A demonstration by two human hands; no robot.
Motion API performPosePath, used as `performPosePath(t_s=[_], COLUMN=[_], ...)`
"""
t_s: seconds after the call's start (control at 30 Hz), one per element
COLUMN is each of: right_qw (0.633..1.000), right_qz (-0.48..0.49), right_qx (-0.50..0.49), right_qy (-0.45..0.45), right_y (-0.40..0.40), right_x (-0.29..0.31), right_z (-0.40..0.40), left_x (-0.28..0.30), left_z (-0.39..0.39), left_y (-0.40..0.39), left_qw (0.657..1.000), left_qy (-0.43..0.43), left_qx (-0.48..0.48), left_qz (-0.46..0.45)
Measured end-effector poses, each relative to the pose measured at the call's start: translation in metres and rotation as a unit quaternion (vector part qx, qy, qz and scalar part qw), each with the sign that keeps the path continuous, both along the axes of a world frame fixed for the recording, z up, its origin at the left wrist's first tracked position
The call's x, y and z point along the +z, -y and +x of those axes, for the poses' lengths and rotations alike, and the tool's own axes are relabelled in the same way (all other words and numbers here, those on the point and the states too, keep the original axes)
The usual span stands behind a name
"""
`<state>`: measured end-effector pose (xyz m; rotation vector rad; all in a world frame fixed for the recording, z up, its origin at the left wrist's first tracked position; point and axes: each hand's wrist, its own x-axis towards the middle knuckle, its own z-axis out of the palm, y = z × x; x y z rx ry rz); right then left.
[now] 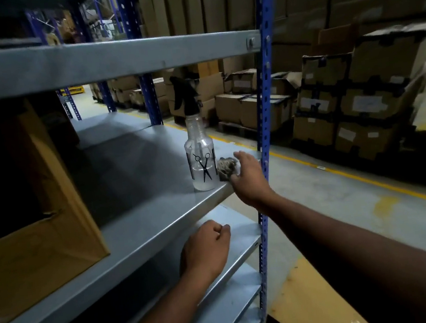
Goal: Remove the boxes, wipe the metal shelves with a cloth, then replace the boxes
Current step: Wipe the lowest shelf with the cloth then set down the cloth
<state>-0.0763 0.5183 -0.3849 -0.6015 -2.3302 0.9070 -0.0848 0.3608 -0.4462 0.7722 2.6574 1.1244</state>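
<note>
the cloth (pixel 226 167) is lying bunched at the right front corner of the middle shelf (pixel 138 169), just beside the spray bottle (pixel 200 152), and the right hand (pixel 248 176) is reaching onto it, fingers curling round it. the left hand (pixel 206 249) is hanging in a loose fist below, holding nothing. wiping looks about to start; next the cloth needs lifting and sweeping over the bare metal. the bottle is holding clear liquid, partly full. a cardboard box (pixel 34 208) is sitting at the left, its contents hidden.
</note>
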Motion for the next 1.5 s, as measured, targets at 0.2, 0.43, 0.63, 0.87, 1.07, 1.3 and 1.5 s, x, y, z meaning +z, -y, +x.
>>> performPosePath(t_s=[0.2,0.43,0.63,0.87,1.07,1.3,1.5], right_qw=[0.982,0.961,0.939,0.896,0.857,0.792,0.762], right_qz=[-0.149,-0.190,-0.189,-0.205,-0.202,-0.217,-0.227], right_qx=[-0.111,-0.186,-0.272,-0.374,-0.455,-0.548,-0.583], right_qy=[0.027,0.079,0.094,0.126,0.134,0.159,0.164], right_y=[0.025,0.041,0.073,0.156,0.219,0.265,0.298], right_x=[-0.047,-0.083,-0.101,-0.126,-0.157,-0.208,-0.251], right_z=[0.062,0.140,0.226,0.370,0.507,0.648,0.740], left_x=[-0.027,-0.018,-0.036,-0.062,-0.090,-0.153,-0.206], left_z=[0.031,0.074,0.139,0.244,0.352,0.479,0.578], left_y=[0.012,0.015,0.038,0.099,0.131,0.152,0.167], left_qw=[0.999,0.999,0.998,0.996,0.985,0.958,0.946], left_qy=[0.012,-0.012,-0.015,0.000,0.024,0.048,0.070], left_qx=[0.039,0.037,0.006,-0.067,-0.138,-0.239,-0.256], left_qz=[-0.033,-0.028,-0.055,-0.065,-0.096,-0.149,-0.185])
